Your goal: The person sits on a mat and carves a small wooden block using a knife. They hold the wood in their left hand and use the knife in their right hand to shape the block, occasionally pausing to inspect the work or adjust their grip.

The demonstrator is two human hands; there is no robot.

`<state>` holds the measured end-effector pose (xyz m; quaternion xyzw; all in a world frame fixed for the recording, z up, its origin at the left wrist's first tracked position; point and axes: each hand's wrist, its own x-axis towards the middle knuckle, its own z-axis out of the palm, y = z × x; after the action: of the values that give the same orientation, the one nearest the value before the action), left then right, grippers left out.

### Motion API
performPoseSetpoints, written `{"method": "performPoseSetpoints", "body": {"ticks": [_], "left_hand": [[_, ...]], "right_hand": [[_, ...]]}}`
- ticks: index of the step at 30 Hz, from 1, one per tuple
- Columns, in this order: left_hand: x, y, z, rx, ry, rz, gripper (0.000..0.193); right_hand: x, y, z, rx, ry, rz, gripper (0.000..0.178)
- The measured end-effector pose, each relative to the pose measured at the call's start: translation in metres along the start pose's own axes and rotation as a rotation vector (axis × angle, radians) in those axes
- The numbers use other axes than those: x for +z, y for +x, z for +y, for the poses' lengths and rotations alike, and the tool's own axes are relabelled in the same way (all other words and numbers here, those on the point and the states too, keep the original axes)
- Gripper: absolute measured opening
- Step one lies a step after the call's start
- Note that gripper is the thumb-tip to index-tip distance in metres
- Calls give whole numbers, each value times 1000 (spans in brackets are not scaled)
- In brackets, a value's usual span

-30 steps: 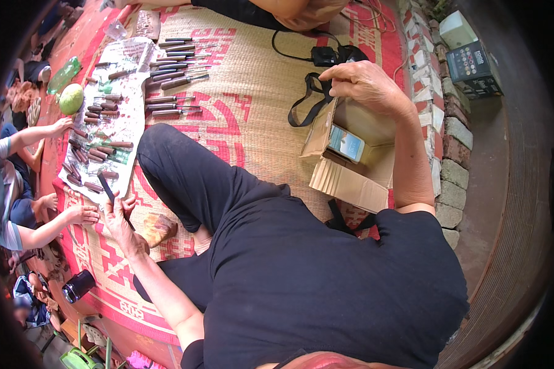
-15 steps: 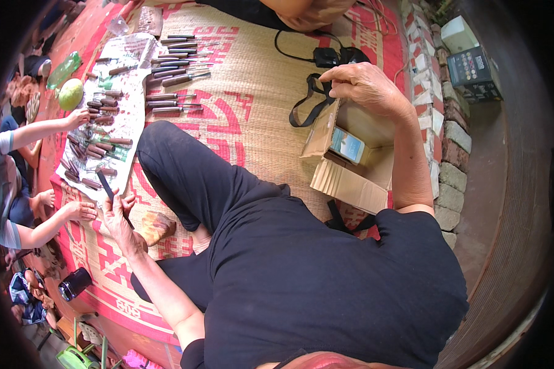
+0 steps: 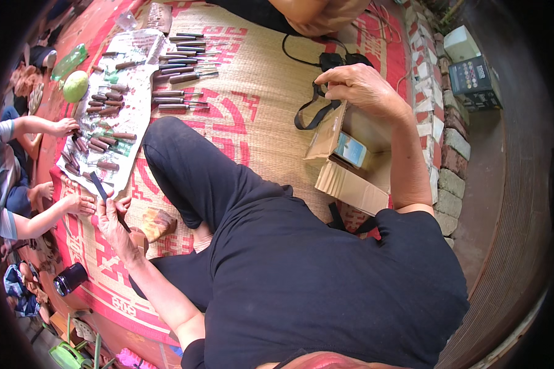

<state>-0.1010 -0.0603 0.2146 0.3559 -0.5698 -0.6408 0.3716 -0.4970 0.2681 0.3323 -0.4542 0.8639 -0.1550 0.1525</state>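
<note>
My left hand (image 3: 114, 230) is closed around a dark, flat, narrow bar (image 3: 99, 186), which slants up beyond the fingers; its exact kind is unclear. Below the fingers lies a light brown wooden block (image 3: 159, 222), close to my folded leg. My right hand (image 3: 364, 91) is over the far edge of an opened cardboard box (image 3: 354, 184), thumb and forefinger bent and apart, nothing visible between them. Inside the box is a small blue-and-white package (image 3: 349, 149). Wooden-handled carving tools (image 3: 108, 166) are spread on a white printed sheet (image 3: 124, 161) at left.
More tools (image 3: 184, 79) lie in rows on the patterned mat (image 3: 246, 80). A co-worker's hands (image 3: 68, 127) are at the sheet's left edge. A green round fruit (image 3: 76, 87) and a black cylinder (image 3: 71, 280) lie at left. A brick border (image 3: 454, 144) runs along the right.
The view has shifted slightly. The co-worker's upper hand has moved from the middle tool cluster to the sheet's left edge. My left hand still grips the bar; my right stays over the box.
</note>
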Motion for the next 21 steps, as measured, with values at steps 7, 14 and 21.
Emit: {"method": "performPoseSetpoints", "body": {"ticks": [7, 14, 21], "left_hand": [[-6, -6, 8, 0, 7, 9, 23], [-4, -11, 17, 13, -22, 10, 21], [-5, -15, 20, 29, -40, 7, 20]], "right_hand": [[3, 7, -8, 14, -29, -30, 34], [5, 12, -12, -3, -24, -47, 34], [8, 20, -23, -75, 5, -52, 33]]}}
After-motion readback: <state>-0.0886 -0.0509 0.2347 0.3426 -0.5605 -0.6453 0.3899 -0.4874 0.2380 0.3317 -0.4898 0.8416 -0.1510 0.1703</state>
